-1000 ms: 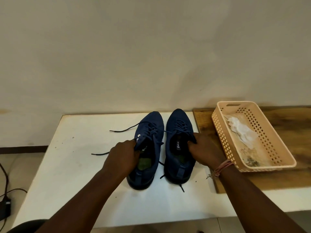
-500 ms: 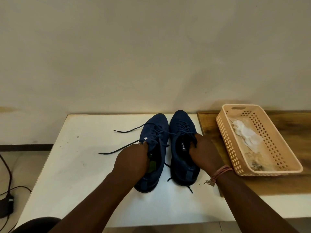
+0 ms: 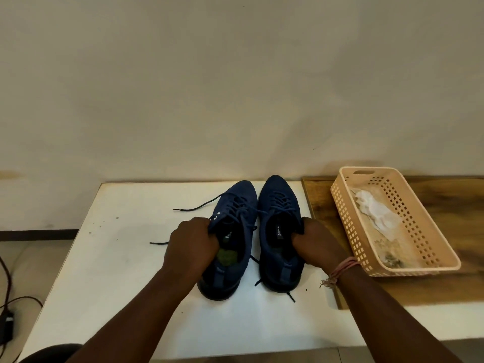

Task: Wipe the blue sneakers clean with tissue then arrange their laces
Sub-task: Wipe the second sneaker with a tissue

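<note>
Both hands are still gripping: left hand (image 3: 192,242) holding the left sneaker (image 3: 230,239), right hand (image 3: 318,244) the right sneaker (image 3: 280,231), now sitting squarer; laces (image 3: 199,205) are still sprawling.

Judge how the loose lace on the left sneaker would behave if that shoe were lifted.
The lace probably trails limply: it lies in slack curves on the white table. It looks thin, so likely light. It may drag or snag, since its ends sprawl away from the left sneaker.

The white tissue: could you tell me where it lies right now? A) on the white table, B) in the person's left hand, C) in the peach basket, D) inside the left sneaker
C: the crumpled tissue lies inside the peach basket, while each hand grips a sneaker collar.
</note>
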